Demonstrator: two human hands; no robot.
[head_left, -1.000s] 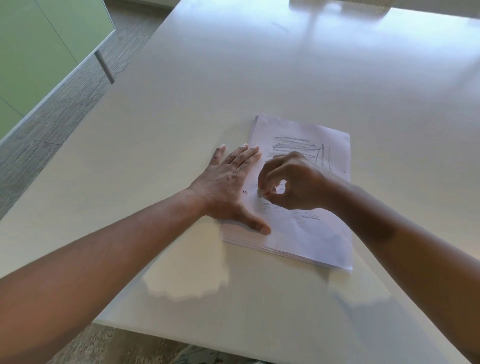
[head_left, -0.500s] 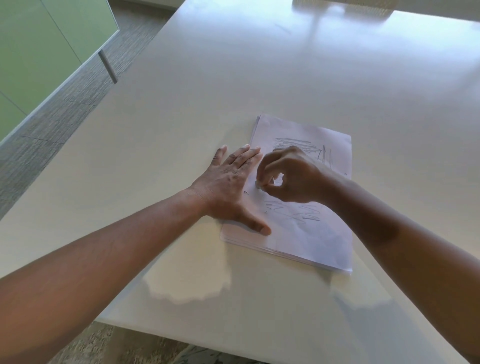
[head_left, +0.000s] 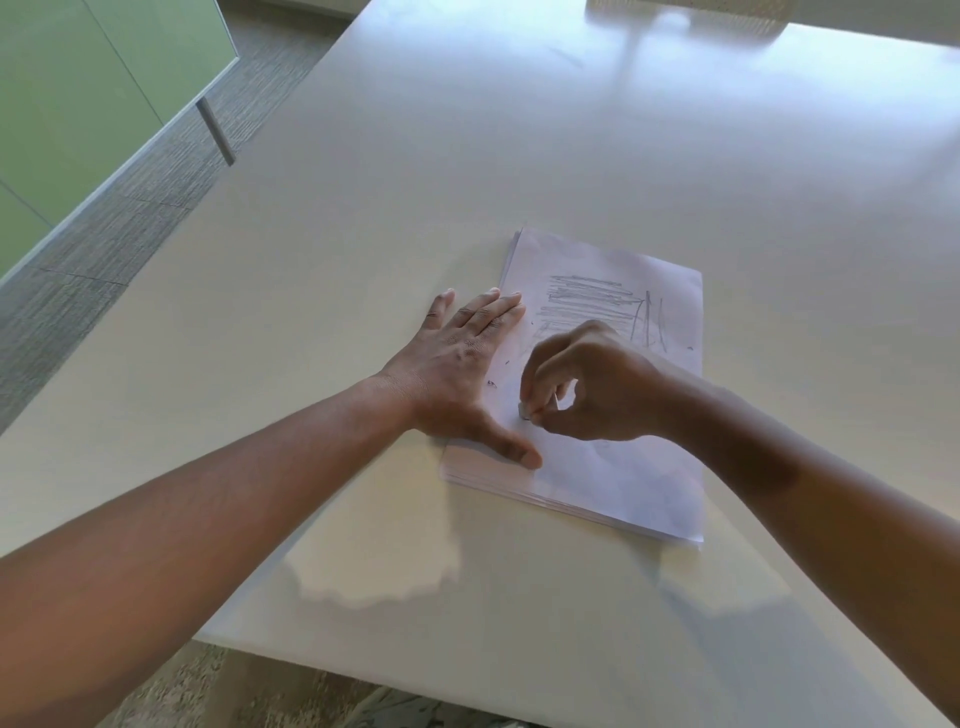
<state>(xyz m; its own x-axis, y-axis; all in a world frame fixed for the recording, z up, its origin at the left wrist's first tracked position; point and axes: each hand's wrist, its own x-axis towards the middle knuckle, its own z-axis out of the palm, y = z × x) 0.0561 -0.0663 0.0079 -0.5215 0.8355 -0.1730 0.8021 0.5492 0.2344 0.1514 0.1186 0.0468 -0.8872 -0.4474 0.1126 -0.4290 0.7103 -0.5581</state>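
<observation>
The right hand's (head_left: 592, 389) grip pinches a small eraser (head_left: 524, 412) against the paper stack (head_left: 623, 478) on the worktop (head_left: 467, 156) — the left hand (head_left: 457, 374), flat and released, pins its left edge; short, light strokes should spare the sheet.

Paper stack (head_left: 623, 467) on table (head_left: 519, 156); left hand (head_left: 462, 374) on stack's left edge.

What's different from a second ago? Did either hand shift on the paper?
The right hand, pinching a small grey piece, perhaps an eraser, slid back toward the person across the top sheet and now covers the lower scribbles. Its pinch is unchanged. The left hand lies flat on the stack of paper as before, and the stack has not shifted on the table.
</observation>
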